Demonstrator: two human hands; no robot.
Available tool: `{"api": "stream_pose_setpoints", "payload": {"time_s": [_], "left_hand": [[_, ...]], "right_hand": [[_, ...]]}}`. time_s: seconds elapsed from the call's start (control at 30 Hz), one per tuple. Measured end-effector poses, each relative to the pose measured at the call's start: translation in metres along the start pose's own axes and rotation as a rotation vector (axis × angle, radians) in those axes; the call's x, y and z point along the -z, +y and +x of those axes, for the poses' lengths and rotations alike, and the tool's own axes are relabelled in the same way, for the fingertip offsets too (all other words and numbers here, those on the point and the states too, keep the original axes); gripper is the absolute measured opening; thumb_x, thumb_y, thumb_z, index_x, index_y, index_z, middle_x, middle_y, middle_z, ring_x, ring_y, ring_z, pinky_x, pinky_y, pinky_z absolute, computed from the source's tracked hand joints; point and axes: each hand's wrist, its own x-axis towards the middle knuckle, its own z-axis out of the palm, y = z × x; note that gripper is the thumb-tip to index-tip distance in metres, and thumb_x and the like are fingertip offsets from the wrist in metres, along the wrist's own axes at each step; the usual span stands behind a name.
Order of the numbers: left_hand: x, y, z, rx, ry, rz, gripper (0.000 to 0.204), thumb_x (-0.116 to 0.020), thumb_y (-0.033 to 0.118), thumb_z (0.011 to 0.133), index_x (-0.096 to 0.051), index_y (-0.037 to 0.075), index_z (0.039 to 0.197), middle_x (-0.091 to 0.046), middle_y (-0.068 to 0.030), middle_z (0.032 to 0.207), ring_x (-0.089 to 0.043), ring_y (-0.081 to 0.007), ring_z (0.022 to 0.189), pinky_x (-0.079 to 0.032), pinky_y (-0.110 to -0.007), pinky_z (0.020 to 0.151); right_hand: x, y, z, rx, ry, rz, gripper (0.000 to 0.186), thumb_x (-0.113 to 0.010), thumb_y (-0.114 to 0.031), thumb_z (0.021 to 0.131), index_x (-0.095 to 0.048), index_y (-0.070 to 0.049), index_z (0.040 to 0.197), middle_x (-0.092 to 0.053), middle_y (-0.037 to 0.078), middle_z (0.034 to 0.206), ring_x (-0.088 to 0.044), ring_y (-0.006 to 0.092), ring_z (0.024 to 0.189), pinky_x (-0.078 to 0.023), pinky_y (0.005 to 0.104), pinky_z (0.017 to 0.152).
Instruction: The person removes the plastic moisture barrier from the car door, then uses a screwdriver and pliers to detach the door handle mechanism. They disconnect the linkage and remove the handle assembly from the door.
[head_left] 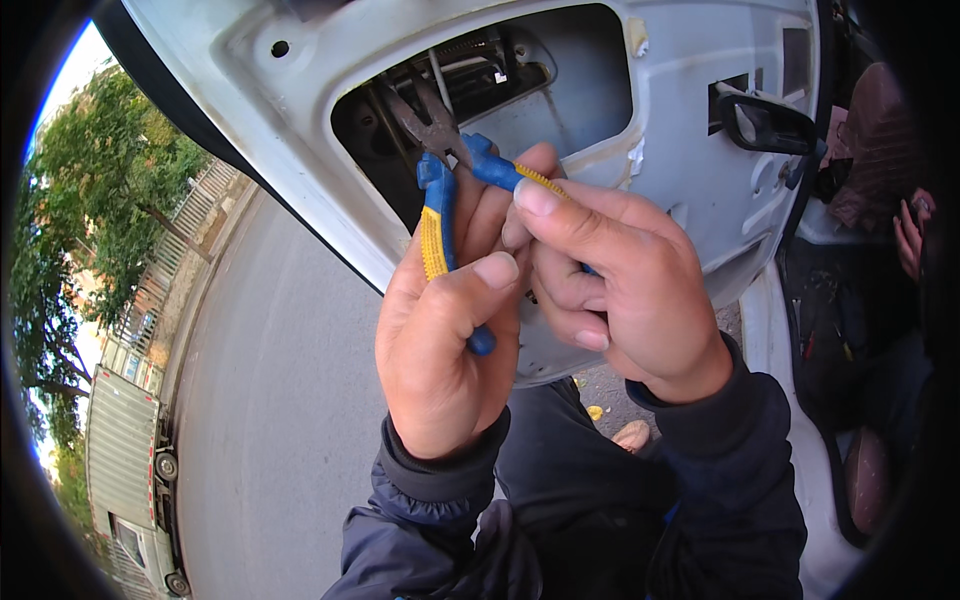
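Both hands grip one pair of pliers [447,165] with blue and yellow handles. My left hand [445,340] wraps the left handle, thumb lying across it. My right hand [620,280] closes on the right handle, index finger along its top. The dark metal jaws [425,120] reach up into a large opening [480,100] in a bare white car door panel [690,140], close to thin metal rods inside. What the jaws pinch cannot be made out.
A black inner door handle [765,122] sits on the panel at the right. Another person's hand [910,235] shows at the far right inside the car. A grey road [270,400], trees and a parked truck [130,470] lie to the left.
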Motion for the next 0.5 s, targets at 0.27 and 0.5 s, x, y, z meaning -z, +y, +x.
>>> {"api": "stream_pose_setpoints", "payload": {"time_s": [0.27,0.5], "left_hand": [[-0.0034,-0.0066,0.0018,-0.023,-0.007,-0.019,0.066,-0.048,0.005,0.089,-0.034,-0.015,0.15,-0.042,-0.0319,0.157,-0.038,-0.0373,0.15,-0.024,-0.047,0.125],[-0.0063,-0.0096,0.0013,-0.037,0.004,0.052,0.071,-0.049,0.013,0.089,-0.034,-0.011,0.154,-0.042,-0.0336,0.156,-0.037,-0.0405,0.151,-0.024,-0.05,0.126]], "right_hand": [[0.004,-0.0042,0.0018,-0.021,-0.014,-0.003,0.037,-0.051,-0.032,0.11,-0.061,-0.002,0.091,-0.034,-0.005,0.056,-0.03,0.0068,0.042,-0.026,0.0234,0.043],[0.0053,-0.0023,0.0015,-0.062,-0.043,0.058,0.039,-0.049,-0.033,0.111,-0.06,-0.002,0.09,-0.034,-0.004,0.056,-0.029,0.0071,0.042,-0.026,0.0231,0.042]]}}
